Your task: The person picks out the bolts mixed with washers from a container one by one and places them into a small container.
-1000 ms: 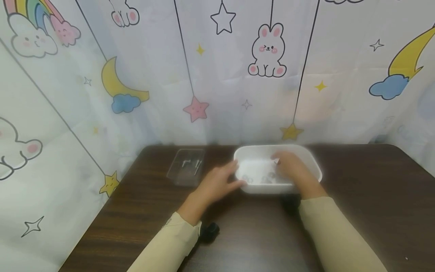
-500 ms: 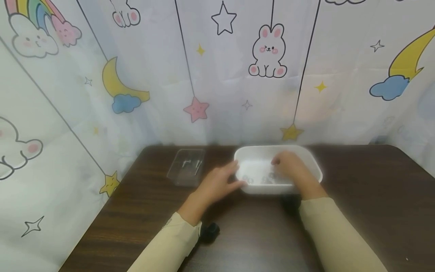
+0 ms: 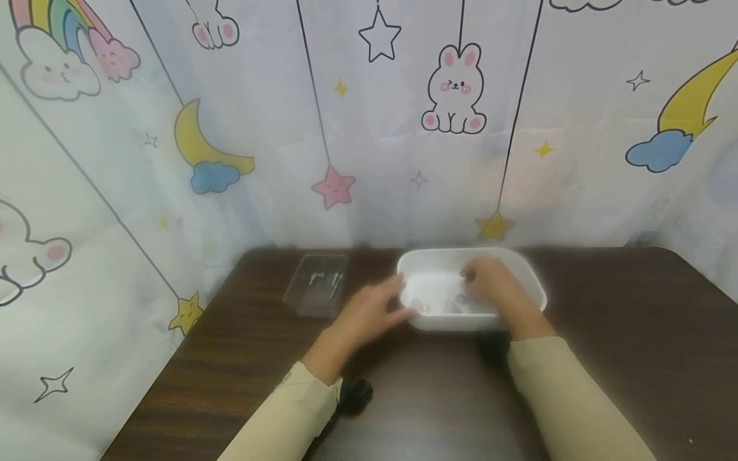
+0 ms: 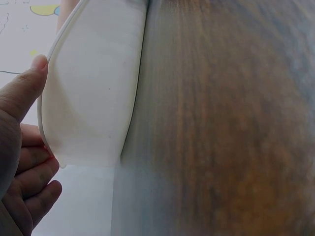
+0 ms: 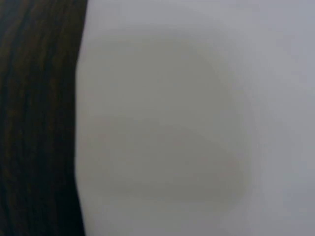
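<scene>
A white oblong tub [image 3: 423, 321] stands near the table's back edge. My left hand [image 3: 369, 310] holds its near left corner; in the left wrist view the thumb [image 4: 30, 86] lies on the rim and the fingers [image 4: 37, 169] curl near the end wall. Inside the tub is my right hand [image 3: 492, 282], its fingers bent inward and the tips partly hidden; whether they pinch anything cannot be seen. Small grey, glassy-looking pieces [image 3: 453, 307] lie on the tub floor, too blurred to name. The right wrist view shows only blurred white tub wall [image 5: 162, 118] and dark table.
Left of the tub is a clear plastic box [image 3: 314, 298] with a few thin metallic pieces [image 3: 336, 285] in it. The dark wood table [image 3: 242, 358] ends at a printed curtain [image 3: 398, 147] behind. A black wrist camera [image 3: 355, 396] sits under the left cuff.
My right fingers have drawn in slightly, and a pale bit seen at their tips a second ago is now out of sight. The left hand and the tub stay put.
</scene>
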The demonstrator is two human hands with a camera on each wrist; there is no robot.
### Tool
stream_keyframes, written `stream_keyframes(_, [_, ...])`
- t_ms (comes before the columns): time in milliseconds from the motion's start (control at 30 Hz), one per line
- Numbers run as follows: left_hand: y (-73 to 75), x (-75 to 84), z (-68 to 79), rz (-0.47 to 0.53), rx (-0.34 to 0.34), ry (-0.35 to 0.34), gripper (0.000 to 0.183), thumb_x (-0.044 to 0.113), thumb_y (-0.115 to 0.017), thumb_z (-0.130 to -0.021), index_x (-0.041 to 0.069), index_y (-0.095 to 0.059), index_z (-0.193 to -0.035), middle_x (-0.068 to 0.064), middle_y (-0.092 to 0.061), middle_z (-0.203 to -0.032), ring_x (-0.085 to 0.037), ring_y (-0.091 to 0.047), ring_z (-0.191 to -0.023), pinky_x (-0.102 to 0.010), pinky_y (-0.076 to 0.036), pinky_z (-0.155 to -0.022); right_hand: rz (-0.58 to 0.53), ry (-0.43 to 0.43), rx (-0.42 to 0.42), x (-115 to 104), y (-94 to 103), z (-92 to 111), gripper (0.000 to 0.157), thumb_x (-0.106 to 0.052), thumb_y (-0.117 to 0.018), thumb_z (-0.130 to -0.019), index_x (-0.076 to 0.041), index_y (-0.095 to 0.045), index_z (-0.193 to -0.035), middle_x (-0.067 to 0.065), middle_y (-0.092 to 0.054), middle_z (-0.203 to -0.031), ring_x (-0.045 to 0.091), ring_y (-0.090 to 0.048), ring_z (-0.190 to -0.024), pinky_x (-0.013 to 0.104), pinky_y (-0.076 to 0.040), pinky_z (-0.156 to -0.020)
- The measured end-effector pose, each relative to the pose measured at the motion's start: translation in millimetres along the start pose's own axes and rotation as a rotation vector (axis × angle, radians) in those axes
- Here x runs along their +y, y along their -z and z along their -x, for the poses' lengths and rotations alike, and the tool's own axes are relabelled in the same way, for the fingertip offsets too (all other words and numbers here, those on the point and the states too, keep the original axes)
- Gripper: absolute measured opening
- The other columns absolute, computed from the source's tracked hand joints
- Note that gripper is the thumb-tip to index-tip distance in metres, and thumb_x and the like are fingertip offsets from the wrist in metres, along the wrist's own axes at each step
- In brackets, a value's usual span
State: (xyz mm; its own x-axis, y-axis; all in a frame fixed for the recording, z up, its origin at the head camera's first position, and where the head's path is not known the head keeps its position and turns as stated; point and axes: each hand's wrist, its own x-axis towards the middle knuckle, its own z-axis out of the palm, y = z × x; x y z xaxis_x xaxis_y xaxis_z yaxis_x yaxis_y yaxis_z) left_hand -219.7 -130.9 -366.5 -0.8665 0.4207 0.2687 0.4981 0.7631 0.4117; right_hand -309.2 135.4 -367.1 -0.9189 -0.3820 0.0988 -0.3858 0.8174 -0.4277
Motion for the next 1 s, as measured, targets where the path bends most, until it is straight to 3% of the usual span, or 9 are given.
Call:
stream_keyframes(167, [0.0, -0.3, 0.5, 0.0, 0.001, -0.004, 0.073, 0.048, -0.068, -0.089, 0.005, -0.047, -0.145, -0.01, -0.05, -0.147, -0.025, -0.051, -0.134, -0.042, -0.041, -0.112, -0.035, 0.006, 0.003, -1.8, -0.6, 1.6, 0.014, -0.006, -0.067, -0.087, 0.0, -0.072, -0.098, 0.018, -0.071, -0.096, 0.034, -0.065, -0.091, 0.051, -0.054, -0.085])
stream_keyframes(367, [-1.2, -1.7, 0.8, -0.008, 0.005, -0.005, 0.073, 0.049, -0.067, -0.09, 0.006, -0.047, -0.145, -0.009, -0.049, -0.148, -0.024, -0.051, -0.134, -0.04, -0.041, -0.112, -0.064, -0.013, -0.002, -1.2, -1.4, 1.9, 0.018, -0.015, -0.064, -0.093, -0.002, -0.072, -0.102, 0.015, -0.07, -0.091, 0.028, -0.064, -0.083, 0.047, -0.055, -0.077])
stream_keyframes(1000, [-0.2, 0.4, 1.1, -0.014, -0.001, 0.01, 0.075, 0.051, -0.066, -0.09, 0.007, -0.046, -0.146, -0.007, -0.049, -0.148, -0.022, -0.051, -0.133, -0.037, -0.042, -0.112, -0.052, -0.012, 0.031, -5.5, 3.5, 4.5, 0.018, -0.013, -0.071, -0.087, 0.0, -0.073, -0.099, 0.016, -0.074, -0.096, 0.031, -0.068, -0.087, 0.05, -0.056, -0.084])
